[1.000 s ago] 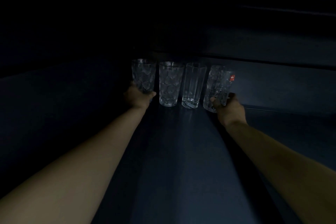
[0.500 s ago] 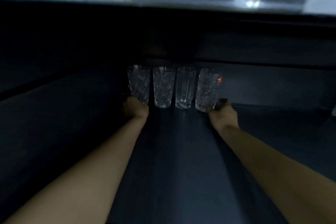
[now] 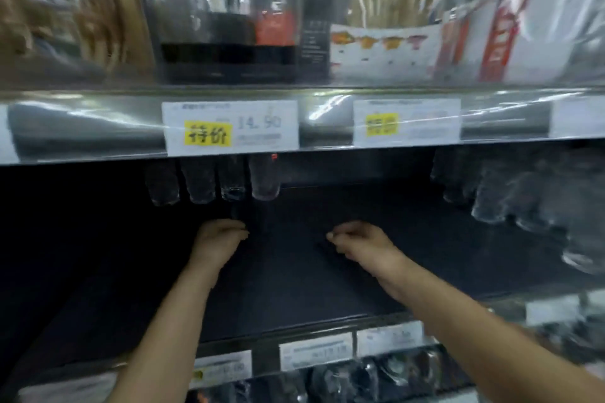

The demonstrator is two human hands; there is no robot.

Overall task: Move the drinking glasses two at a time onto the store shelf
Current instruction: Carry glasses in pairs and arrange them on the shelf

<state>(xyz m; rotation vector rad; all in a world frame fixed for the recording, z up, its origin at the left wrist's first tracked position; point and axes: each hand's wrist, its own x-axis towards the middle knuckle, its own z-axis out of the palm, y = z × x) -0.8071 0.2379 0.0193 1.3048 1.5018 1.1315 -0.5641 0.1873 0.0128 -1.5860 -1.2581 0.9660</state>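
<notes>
Definitely a shop. Tiered store shelf [image 3: 294, 271] with price tags [image 3: 230, 127] along the edges, yellow sale stickers [image 3: 208, 133]. Wrapped packaged goods [image 3: 229, 26] up top.

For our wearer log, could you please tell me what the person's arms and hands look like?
The left forearm and right forearm are bare to the frame edge, with no sleeve on them. The left hand and right hand are ungloved. No watch, bracelet or ring shows, though the picture is blurred.
</notes>
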